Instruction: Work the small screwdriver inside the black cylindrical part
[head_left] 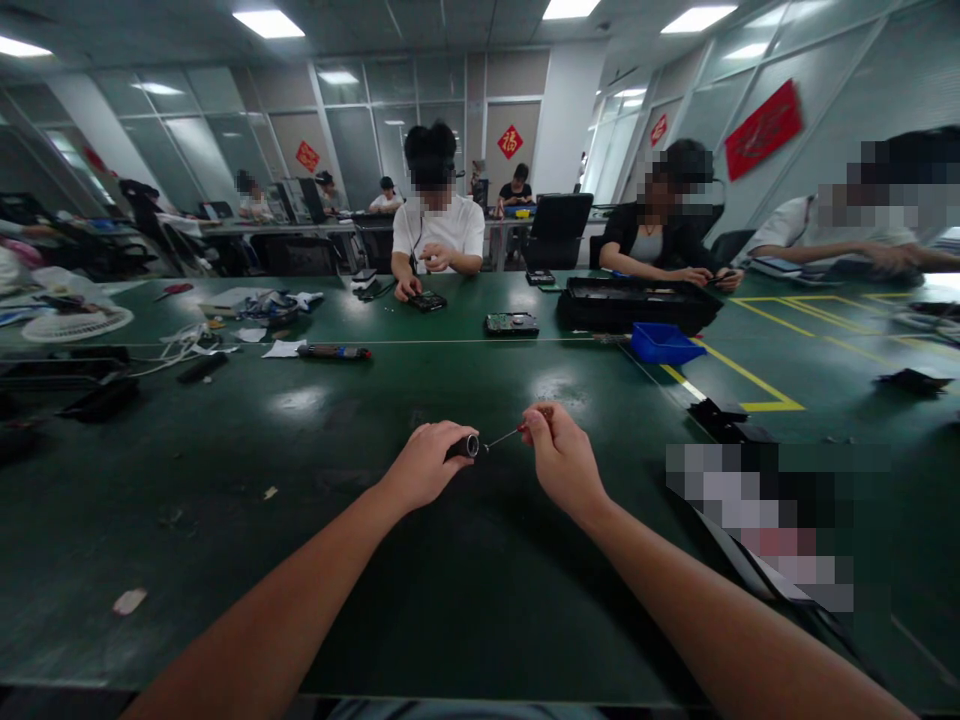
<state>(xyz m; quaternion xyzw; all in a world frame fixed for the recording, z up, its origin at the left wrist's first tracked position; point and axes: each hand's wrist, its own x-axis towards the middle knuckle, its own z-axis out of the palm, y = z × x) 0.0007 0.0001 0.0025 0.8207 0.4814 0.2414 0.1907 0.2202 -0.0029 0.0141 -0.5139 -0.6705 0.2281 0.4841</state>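
Observation:
My left hand is closed round a black cylinder, its metal-rimmed round end facing right. Between the fingers of my right hand is a slim screwdriver with a bit of red at the handle. Its thin metal shaft points left and slightly down at the cylinder's rimmed end, a small gap apart. At the shaft's tip there is a tiny shiny piece, too small to make out for certain. Both hands are above the green tabletop. Most of the cylinder's body is hidden by my left hand.
Ahead lie a dark pen-shaped tool, a hard drive, a blue bin and a long black tray. Black parts are at right, cables at left. Across the table a person handles another drive.

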